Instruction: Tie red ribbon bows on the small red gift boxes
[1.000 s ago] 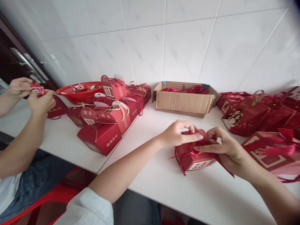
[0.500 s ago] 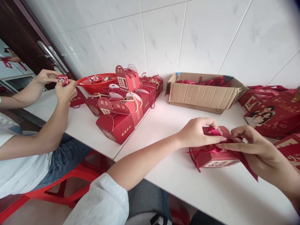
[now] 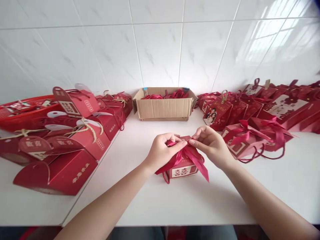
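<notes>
A small red gift box point(image 3: 183, 171) with a pale printed panel stands on the white table before me. Across its top runs a shiny red ribbon point(image 3: 197, 163), its tails hanging over the front. My left hand point(image 3: 166, 148) pinches the ribbon between thumb and fingers at the left of the top. On the right, my right hand point(image 3: 212, 146) has thumb and fingertips closed on the ribbon close to the left fingertips. The fingers partly hide the bow or knot. A twisted red cord shows at the box's lower left.
Red gift boxes point(image 3: 72, 173) are massed at the left, beside a red basin point(image 3: 10, 120) of small packets. An open cardboard box point(image 3: 163, 111) holding red ribbons stands against the tiled wall. Ribboned boxes point(image 3: 246, 138) and several red bags point(image 3: 220, 111) line the right.
My view has swung to the right, so the neighbouring person is out of frame. Both hands remain at the ribbon; its tails now hang down the box front and the fingertips are closer together.
</notes>
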`<move>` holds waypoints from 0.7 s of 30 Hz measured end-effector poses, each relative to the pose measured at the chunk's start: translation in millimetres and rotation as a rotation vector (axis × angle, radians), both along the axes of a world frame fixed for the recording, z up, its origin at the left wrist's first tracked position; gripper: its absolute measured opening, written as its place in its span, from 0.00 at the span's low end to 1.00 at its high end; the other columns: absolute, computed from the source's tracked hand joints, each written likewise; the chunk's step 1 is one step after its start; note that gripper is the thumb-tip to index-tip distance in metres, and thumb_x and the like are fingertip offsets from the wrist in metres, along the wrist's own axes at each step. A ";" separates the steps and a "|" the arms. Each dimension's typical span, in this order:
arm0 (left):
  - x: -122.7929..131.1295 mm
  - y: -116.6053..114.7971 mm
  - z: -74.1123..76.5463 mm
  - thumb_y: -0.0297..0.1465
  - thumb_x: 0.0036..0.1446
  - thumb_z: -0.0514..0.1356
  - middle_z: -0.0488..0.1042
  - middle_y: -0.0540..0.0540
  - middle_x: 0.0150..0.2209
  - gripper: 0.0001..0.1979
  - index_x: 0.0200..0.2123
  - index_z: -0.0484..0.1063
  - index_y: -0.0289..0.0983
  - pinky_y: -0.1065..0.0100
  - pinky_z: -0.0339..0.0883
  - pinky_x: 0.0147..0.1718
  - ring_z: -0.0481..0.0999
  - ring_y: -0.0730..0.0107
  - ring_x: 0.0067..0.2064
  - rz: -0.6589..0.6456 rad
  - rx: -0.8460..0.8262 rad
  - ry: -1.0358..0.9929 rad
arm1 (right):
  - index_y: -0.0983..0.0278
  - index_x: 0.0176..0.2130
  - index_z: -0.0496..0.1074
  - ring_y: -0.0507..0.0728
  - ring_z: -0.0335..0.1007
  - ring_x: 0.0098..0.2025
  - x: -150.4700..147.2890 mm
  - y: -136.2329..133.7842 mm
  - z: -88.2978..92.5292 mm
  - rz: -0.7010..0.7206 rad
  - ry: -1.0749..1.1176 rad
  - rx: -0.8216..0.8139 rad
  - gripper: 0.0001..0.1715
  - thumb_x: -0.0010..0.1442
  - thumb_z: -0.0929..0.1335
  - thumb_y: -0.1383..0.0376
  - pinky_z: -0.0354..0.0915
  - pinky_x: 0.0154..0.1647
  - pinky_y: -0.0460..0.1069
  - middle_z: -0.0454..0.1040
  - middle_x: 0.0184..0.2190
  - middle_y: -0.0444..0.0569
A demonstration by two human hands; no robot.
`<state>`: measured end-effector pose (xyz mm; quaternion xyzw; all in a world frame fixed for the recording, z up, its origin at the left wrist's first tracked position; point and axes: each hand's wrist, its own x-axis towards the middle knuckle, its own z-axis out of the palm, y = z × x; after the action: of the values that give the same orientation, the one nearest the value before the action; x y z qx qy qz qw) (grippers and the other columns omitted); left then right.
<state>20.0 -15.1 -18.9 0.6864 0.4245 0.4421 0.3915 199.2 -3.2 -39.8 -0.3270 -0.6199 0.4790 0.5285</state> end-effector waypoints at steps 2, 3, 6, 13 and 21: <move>1.8 0.5 -1.0 0.32 0.51 0.62 0.77 0.48 0.29 0.21 0.18 0.51 0.39 0.61 0.65 0.47 0.73 0.62 0.50 0.007 -0.003 -0.008 | 0.62 0.32 0.61 0.50 0.68 0.29 0.2 1.4 -0.2 0.012 0.036 -0.038 0.17 0.52 0.72 0.59 0.68 0.29 0.45 0.68 0.27 0.41; 2.1 0.9 -1.2 0.32 0.50 0.63 0.77 0.48 0.28 0.21 0.18 0.51 0.39 0.61 0.66 0.47 0.73 0.61 0.50 0.005 -0.007 -0.008 | 0.62 0.32 0.61 0.49 0.68 0.29 0.5 2.1 -0.2 0.016 0.055 -0.056 0.17 0.51 0.73 0.59 0.67 0.29 0.45 0.68 0.26 0.41; 0.8 2.0 -0.5 0.32 0.48 0.65 0.77 0.48 0.29 0.19 0.17 0.55 0.39 0.61 0.67 0.45 0.73 0.61 0.50 0.011 -0.021 -0.010 | 0.62 0.31 0.60 0.48 0.67 0.27 1.9 4.2 1.0 0.032 0.097 -0.096 0.19 0.49 0.74 0.60 0.66 0.27 0.45 0.68 0.24 0.40; -1.3 3.5 6.6 0.32 0.44 0.67 0.78 0.43 0.36 0.14 0.19 0.64 0.37 0.59 0.65 0.48 0.72 0.58 0.51 0.004 -0.088 0.064 | 0.62 0.28 0.58 0.49 0.69 0.27 4.4 4.9 5.8 0.062 0.078 -0.101 0.21 0.49 0.74 0.61 0.65 0.27 0.44 0.69 0.23 0.40; -3.8 5.0 6.9 0.33 0.47 0.66 0.77 0.42 0.39 0.08 0.25 0.70 0.36 0.59 0.64 0.49 0.70 0.58 0.53 -0.017 -0.077 0.064 | 0.63 0.37 0.64 0.51 0.70 0.36 12.3 6.9 5.2 0.177 0.044 -0.093 0.16 0.51 0.73 0.63 0.68 0.38 0.49 0.71 0.34 0.46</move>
<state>16.2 -10.2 -12.1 0.6882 0.4477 0.4000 0.4074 211.4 3.7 -34.6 -0.2844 -0.6116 0.5594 0.4818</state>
